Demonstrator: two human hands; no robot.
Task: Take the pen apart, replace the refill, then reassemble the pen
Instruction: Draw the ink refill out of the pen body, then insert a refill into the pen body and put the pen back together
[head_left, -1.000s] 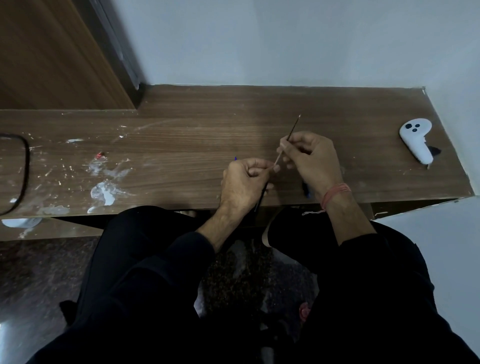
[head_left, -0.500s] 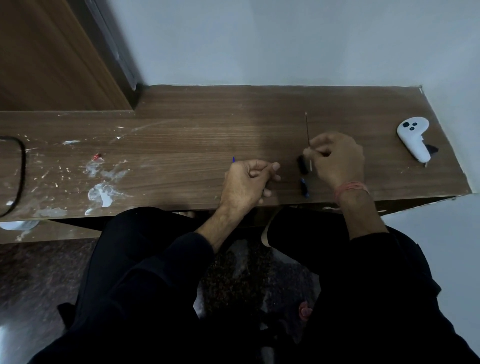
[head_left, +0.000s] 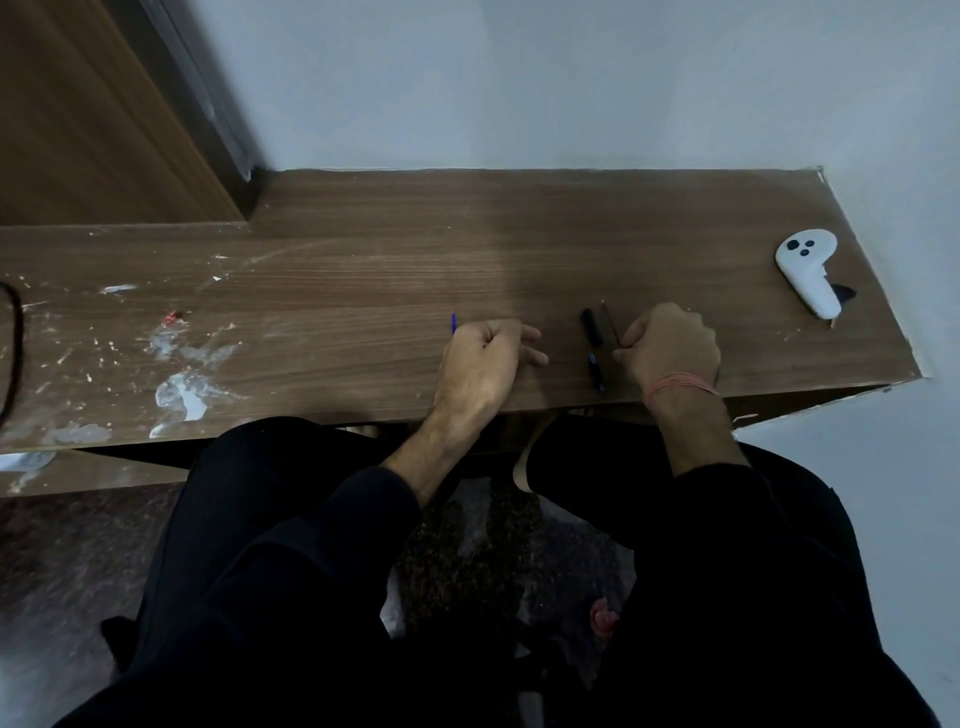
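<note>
Moved: right hand (head_left: 670, 348) came down to the worktop (head_left: 363, 260) with the thin refill (head_left: 609, 322).
Right grip: fingers pinch the refill's near end; the rest lies ahead of the grip.
Left grip: left hand (head_left: 483, 358) clenched on something with a blue tip (head_left: 453, 323), probably the barrel.
Beside right grip: two dark pen parts (head_left: 592, 326).
Handling: refill seems light, thin, bendable; better to hold it mid-length.
</note>
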